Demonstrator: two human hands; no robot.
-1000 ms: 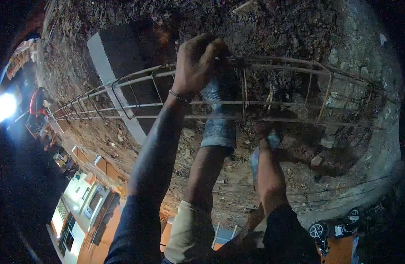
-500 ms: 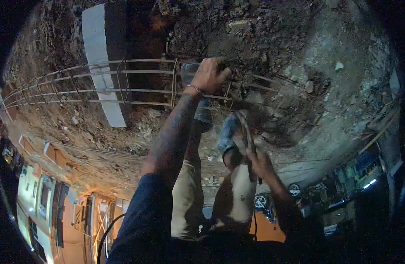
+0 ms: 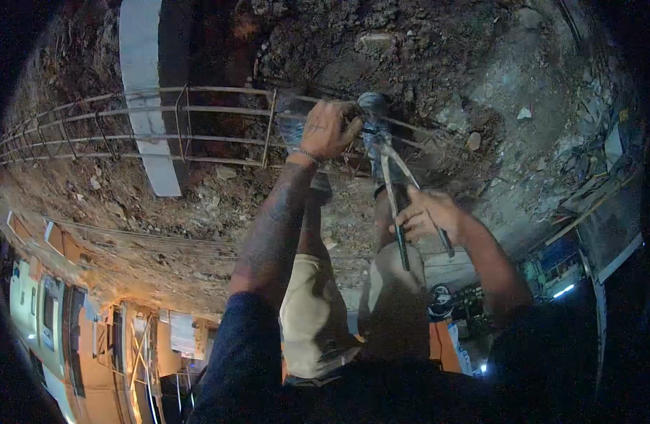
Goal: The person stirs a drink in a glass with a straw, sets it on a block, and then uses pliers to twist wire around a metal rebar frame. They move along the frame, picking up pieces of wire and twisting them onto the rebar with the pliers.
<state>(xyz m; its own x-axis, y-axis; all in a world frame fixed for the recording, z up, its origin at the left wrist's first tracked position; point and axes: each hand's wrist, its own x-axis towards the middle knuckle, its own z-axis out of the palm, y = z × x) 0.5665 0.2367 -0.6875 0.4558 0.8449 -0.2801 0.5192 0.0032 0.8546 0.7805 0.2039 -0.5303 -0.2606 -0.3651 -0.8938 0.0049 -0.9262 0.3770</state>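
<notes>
A long rebar cage (image 3: 226, 110) of thin bars and square ties runs across the view above the soil. My left hand (image 3: 330, 129) is closed at its near middle part, fingers curled over a bar. Lower and to the right, my right hand (image 3: 432, 214) grips a pair of long-handled pincers (image 3: 393, 196). Their handles are spread apart, and the jaws point up toward the cage, just right of my left hand. My two shoes stand at the cage, partly hidden behind its bars and my left hand.
A pale plank or slab (image 3: 140, 78) lies beneath the cage on the left, beside a dark trench (image 3: 219, 56). Rubble and loose stones (image 3: 473, 141) cover the ground. Lit buildings (image 3: 78, 318) stand at lower left, and a wheel (image 3: 441, 300) shows at lower right.
One foot has stepped forward to the cage. My right hand has moved up with the pincers, whose handles now show spread wide. The left hand stays on the cage.
</notes>
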